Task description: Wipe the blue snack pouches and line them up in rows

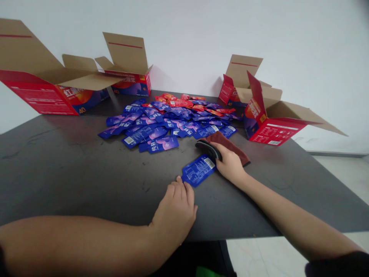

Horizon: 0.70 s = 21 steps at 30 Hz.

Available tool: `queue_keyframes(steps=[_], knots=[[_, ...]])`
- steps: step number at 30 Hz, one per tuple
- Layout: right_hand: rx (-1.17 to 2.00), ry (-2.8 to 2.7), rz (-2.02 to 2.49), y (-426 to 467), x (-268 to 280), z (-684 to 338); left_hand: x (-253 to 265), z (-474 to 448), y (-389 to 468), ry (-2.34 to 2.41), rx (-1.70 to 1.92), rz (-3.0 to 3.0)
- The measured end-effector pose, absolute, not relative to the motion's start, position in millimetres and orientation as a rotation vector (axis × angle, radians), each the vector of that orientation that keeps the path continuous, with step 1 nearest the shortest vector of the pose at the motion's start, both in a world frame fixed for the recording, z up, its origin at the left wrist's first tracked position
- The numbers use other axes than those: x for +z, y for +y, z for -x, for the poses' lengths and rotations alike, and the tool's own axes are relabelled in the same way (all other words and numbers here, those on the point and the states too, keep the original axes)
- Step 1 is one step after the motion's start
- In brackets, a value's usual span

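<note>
A single blue sachet (197, 172) lies on the table, its printed back with a barcode facing up. My left hand (175, 206) rests at the sachet's narrow end, fingers curled together and fingertips pinching its edge. In my right hand (230, 163) is a black barcode scanner (208, 148) with a grey stripe, its head just above the sachet's barcode end. A brown cloth (227, 144) lies beneath and beyond the right hand. Farther back is a loose pile of blue sachets (168, 123), with red sachets (180, 103) mixed in at the rear.
Two open red-and-blue cartons stand at the left, a large near one (43, 98) and a smaller far one (131, 84). Two more open cartons, one near (276, 130) and one far (227, 90), stand at the right. The grey table (86, 165) meets a white wall behind.
</note>
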State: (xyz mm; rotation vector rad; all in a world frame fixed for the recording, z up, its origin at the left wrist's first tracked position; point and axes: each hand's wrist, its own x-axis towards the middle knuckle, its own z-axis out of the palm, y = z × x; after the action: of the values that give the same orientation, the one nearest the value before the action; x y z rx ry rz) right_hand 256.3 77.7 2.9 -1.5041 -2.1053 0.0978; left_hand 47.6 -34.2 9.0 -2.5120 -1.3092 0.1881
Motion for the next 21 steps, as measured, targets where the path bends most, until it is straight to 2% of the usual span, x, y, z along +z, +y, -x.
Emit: queue_keyframes(steps=[4,8,13,18,21], knots=[[0.109,-2.026,1.263,48,16,-241,14,-47,-29,-1.349,0.177,2.588],[0.222,-2.436,0.984,17,12,-216,19,-47,-26,-1.474,0.202,2.712],[0.132,-2.368,1.249,24,1,-218,17,-49,-31,-1.589,0.288,2.603],[0.211,-2.575,0.959,26,2,-221,15,-49,-33,-1.574,0.354,2.718],[0.141,-2.447,1.141,28,2,-220,15,-49,-33,-1.634,0.307,2.650]])
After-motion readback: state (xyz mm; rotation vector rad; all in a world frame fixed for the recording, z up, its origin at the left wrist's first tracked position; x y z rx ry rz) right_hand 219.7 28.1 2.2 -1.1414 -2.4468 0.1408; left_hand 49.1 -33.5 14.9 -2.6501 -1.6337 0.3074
